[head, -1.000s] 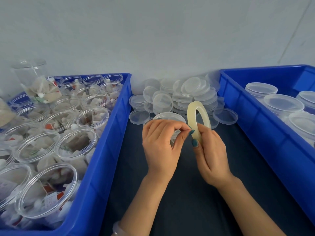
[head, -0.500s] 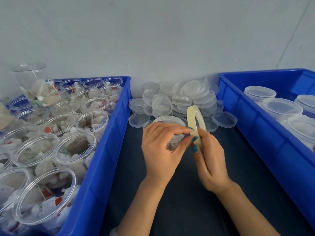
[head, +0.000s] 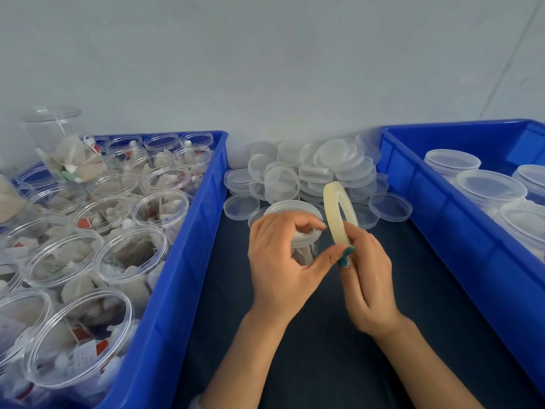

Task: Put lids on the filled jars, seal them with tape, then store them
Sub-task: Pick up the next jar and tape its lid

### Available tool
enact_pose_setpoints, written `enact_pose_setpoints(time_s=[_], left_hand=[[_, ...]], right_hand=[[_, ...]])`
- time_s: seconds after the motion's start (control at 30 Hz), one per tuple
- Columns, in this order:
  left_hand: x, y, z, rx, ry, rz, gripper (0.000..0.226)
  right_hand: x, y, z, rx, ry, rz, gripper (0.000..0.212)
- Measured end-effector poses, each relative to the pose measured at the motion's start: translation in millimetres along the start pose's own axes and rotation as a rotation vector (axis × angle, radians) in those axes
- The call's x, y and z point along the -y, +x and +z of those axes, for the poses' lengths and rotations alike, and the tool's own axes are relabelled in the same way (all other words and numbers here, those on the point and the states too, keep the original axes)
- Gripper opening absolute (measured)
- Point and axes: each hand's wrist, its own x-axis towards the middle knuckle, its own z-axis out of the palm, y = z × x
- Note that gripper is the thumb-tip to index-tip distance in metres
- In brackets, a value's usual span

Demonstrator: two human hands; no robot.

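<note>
Hands first: over the dark counter [head: 324,335] the right hand [head: 368,278] grips a tape roll [head: 331,211] upright. The left hand [head: 280,261], fingers curled, nips the roll's edge between forefinger and thumb, seemingly hunting for the loose end; no pulled strip is visible. Just behind them stands one filled jar [head: 292,208] with its lid on, so I judge the capping of this one done and its sealing not yet begun. To the left, a blue bin [head: 177,261] is crowded with open jars [head: 129,255], filled but uncapped. The other bin [head: 442,219] on the right holds only a few lidded jars [head: 491,187]. Farthest back lies a heap of spare lids [head: 333,160]. Most of the work remains.
</note>
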Motion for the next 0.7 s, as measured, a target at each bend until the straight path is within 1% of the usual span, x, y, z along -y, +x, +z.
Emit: enact_pose_setpoints(time_s=[0.1,0.23,0.33,0.4,0.47,0.57,0.63,0.7], left_hand=[[-1,1,-3,0.043,-0.065,-0.094,0.044],[-7,6,-6,0.054,-0.177,-0.165,0.036],[-8,8,-8,0.033,-0.239,-0.212,0.03],[-7,9,-9,0.022,-0.217,-0.205,0.023],[-6,8,-8,0.044,-0.183,-0.177,0.017],[0,5,-6,0.105,-0.033,-0.086,0.018],[4,3,-5,0.136,0.031,-0.028,0.021],[6,1,-4,0.157,0.08,0.013,0.022]], right_hand=[[-1,0,1,-0.006,-0.025,-0.035,0.031],[-5,-1,1,-0.045,-0.033,-0.051,0.029],[-2,1,1,-0.061,-0.062,-0.045,0.036],[0,3,1,-0.067,-0.086,-0.038,0.039],[1,4,0,-0.092,-0.099,-0.014,0.047],[4,7,-4,-0.158,-0.084,0.051,0.054],[6,8,-6,-0.201,-0.066,0.102,0.051],[7,9,-7,-0.23,-0.052,0.142,0.043]])
